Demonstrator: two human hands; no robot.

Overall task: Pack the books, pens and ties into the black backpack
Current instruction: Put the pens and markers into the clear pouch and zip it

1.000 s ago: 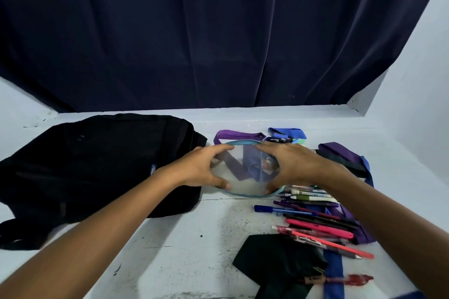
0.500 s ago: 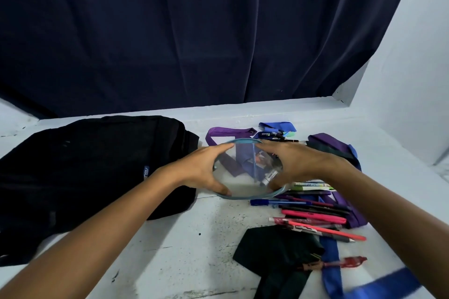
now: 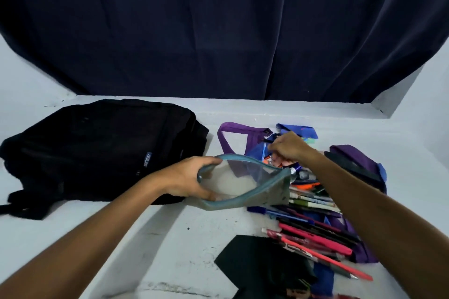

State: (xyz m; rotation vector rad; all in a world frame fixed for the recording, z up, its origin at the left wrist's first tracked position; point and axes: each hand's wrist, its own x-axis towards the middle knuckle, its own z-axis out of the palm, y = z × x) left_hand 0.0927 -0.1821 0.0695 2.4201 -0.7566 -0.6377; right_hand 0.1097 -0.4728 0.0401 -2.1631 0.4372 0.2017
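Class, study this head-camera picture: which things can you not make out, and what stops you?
- Head view: what the right hand grips, hidden by its curled fingers.
- Black backpack: inside and zip lost in dark fabric.
- Pens: print too small, partly under the right forearm.
- Black tie: cut off by bottom edge.

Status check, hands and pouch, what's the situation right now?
Left hand grips the clear pouch by its open rim. Right hand curled, picking at pens behind the pouch. Black backpack lies left, unpacked pens remain.
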